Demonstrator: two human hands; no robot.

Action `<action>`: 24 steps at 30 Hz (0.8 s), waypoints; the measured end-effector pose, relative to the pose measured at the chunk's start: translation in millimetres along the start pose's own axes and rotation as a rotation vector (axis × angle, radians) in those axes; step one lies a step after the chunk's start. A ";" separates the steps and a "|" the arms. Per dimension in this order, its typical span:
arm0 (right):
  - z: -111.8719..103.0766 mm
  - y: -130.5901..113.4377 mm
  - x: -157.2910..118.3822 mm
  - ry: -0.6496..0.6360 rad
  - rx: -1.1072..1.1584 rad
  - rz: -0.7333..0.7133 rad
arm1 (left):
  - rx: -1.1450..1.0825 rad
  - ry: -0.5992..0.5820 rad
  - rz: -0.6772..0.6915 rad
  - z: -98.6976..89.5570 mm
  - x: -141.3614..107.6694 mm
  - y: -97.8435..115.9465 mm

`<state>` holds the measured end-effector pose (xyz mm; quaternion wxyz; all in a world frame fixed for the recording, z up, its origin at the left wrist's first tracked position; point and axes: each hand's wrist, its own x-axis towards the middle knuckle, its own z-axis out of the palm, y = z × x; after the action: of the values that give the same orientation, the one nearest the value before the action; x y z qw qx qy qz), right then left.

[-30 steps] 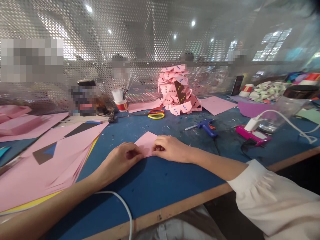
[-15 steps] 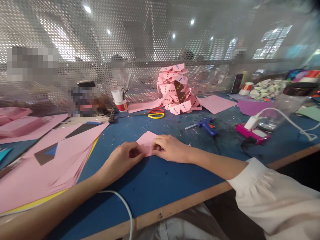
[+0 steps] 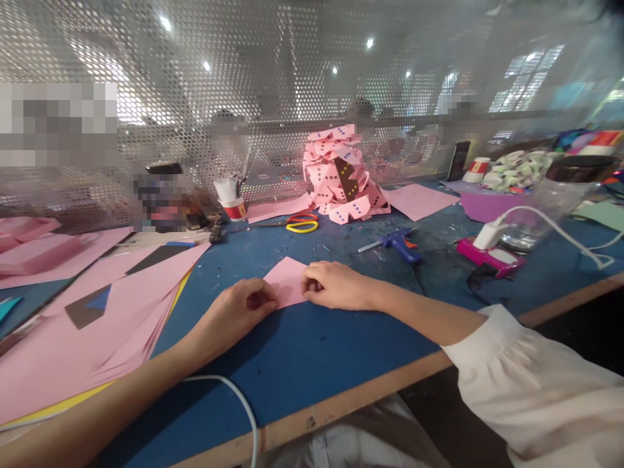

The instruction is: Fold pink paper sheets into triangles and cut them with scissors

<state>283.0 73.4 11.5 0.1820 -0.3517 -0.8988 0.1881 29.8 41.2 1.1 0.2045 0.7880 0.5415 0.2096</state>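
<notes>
A small pink paper (image 3: 288, 281) lies on the blue tabletop between my hands, one corner pointing away from me. My left hand (image 3: 244, 304) pinches its left side with the fingers curled. On the opposite side, my right hand (image 3: 331, 286) has its thumb and fingers closed on the right edge. Farther back stands a heap of folded pink pieces with coloured dots (image 3: 336, 175). Scissors with yellow and red handles (image 3: 302, 224) rest in front of that heap.
Large pink sheets (image 3: 112, 318) cover the left side. A blue glue gun (image 3: 400, 246), a magenta power strip (image 3: 490, 259) and a clear jar (image 3: 541, 214) are at the right. A paper cup (image 3: 234, 209) stands near the mesh. A white cable (image 3: 244, 403) crosses the front edge.
My hands have moved slightly apart along the paper's edges, and more of its pink surface shows between them. The camera view has shifted a little.
</notes>
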 end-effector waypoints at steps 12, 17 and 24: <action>-26.4 3.0 -4.6 -0.173 0.037 0.115 | 0.016 -0.133 -0.005 -21.4 3.8 0.9; -35.0 9.3 -6.6 -0.221 0.046 0.140 | 0.016 -0.216 0.016 -32.7 6.3 -15.7; -45.6 25.3 -11.8 -0.281 0.108 0.161 | 0.066 -0.302 -0.013 -53.1 10.7 -36.7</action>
<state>326.4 92.0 36.8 0.0574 -0.3823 -0.8729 0.2975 -24.2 68.4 26.1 0.2590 0.8132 0.5164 0.0697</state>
